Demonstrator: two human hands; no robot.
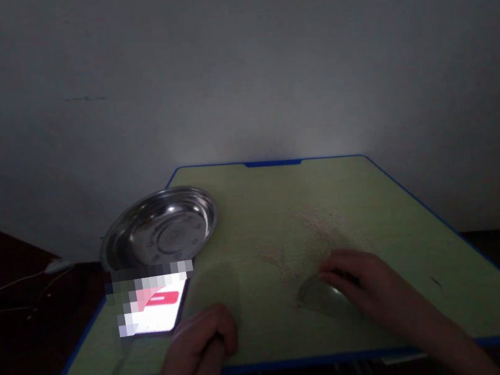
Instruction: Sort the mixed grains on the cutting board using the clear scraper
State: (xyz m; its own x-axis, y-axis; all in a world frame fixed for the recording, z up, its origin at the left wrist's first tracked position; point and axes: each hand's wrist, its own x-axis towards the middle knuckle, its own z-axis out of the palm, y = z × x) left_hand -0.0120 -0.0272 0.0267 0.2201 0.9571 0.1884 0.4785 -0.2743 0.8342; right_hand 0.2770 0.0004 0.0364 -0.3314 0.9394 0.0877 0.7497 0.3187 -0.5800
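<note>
My left hand rests at the near edge of the green board, fingers curled into a loose fist, just right of a lit phone. My right hand lies on the board with fingers bent over a small, dim, rounded clear or metal object that I cannot identify. A thin scatter of pale grains lies on the board just beyond that hand. An empty steel plate sits at the board's far left corner.
The board has a blue rim and stands against a plain grey wall. White cables lie on the dark floor to the left. The scene is very dim.
</note>
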